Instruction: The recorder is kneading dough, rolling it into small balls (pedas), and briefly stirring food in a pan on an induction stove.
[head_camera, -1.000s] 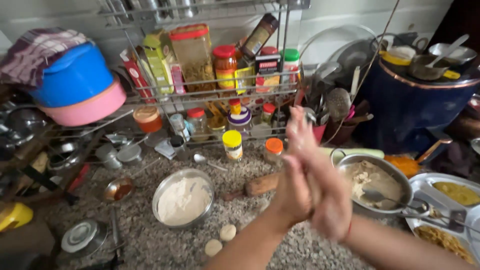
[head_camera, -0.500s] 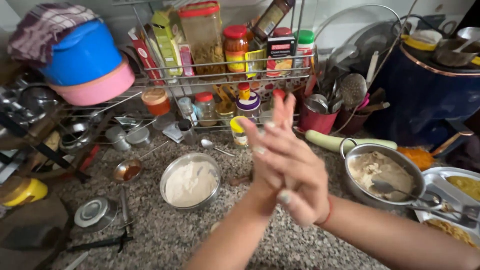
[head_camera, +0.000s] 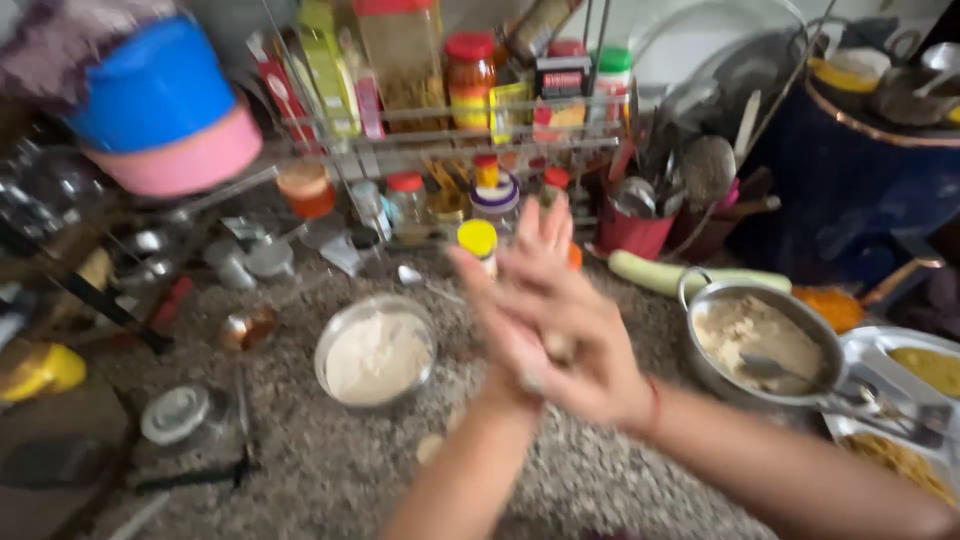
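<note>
Dough (head_camera: 556, 347) pressed between palms.
Pinched between left hand (head_camera: 525, 300) and right hand (head_camera: 590, 350), both flat against it as if to roll it, above the surface (head_camera: 330, 470); flour bowl (head_camera: 377, 352) just left, pan (head_camera: 757, 340) right.

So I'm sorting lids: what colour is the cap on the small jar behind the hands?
Yellow cap, head view.
</note>
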